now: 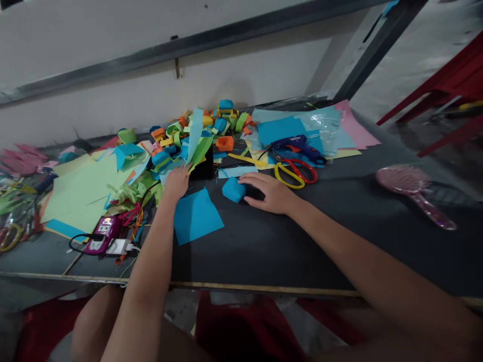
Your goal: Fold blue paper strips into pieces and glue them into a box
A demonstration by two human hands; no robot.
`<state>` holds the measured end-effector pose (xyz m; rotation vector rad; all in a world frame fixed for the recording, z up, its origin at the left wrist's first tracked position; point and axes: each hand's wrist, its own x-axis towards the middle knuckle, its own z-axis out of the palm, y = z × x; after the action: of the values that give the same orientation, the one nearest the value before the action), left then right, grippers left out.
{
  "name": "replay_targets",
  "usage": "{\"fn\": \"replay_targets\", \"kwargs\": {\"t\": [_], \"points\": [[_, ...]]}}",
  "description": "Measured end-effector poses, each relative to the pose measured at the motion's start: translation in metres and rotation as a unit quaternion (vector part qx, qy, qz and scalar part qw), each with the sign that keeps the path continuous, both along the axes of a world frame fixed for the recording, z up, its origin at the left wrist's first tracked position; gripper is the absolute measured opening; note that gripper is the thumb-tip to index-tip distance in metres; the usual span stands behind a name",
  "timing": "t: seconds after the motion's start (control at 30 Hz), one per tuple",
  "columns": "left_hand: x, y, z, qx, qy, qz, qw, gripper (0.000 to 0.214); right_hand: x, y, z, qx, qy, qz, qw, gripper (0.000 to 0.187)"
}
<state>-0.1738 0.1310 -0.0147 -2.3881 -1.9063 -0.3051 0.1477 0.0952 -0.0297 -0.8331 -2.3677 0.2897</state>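
My left hand (176, 183) is closed on paper strips, a light blue strip (195, 133) and a green strip (202, 151), which stick up from its fingertips. To the right, my right hand (272, 193) curves beside a small blue folded paper piece (233, 190). Its thumb and fingers are apart, at the piece's right edge, and I cannot tell whether they press on it. A flat blue paper square (197, 216) lies between my forearms. Behind my left hand is a heap of small folded paper pieces (162, 158) in orange, green, yellow and blue.
Scissors (296, 173) with red and yellow handles and a dark blue glue gun (298, 146) lie beyond my right hand. Paper sheets (358, 128) are at the back right, a pink hairbrush (409, 186) at right. A purple device (103, 234) with cables sits left, near green sheets (81, 188).
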Motion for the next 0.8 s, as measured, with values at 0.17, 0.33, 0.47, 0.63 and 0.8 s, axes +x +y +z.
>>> {"fn": "replay_targets", "kwargs": {"t": [0.17,0.33,0.47,0.63,0.8], "points": [[0.001,0.001,-0.003,0.029,-0.025,0.064,0.997,0.054,0.003,0.002,0.002,0.004,-0.004,-0.011,1.0,0.041],[-0.012,0.006,-0.002,0.108,-0.155,0.171,0.967,0.052,0.004,0.001,0.005,0.001,0.005,-0.016,1.0,0.041],[-0.016,0.005,0.002,0.156,-0.189,0.178,0.953,0.045,0.002,0.0,0.003,-0.007,0.017,0.005,1.0,0.043],[-0.006,-0.003,0.002,0.149,-0.098,0.066,0.982,0.048,0.002,0.001,0.001,-0.018,0.012,0.002,1.0,0.042],[-0.002,-0.002,-0.002,0.158,-0.026,-0.001,0.987,0.05,0.002,0.001,0.002,-0.027,0.017,0.0,0.999,0.043]]}}
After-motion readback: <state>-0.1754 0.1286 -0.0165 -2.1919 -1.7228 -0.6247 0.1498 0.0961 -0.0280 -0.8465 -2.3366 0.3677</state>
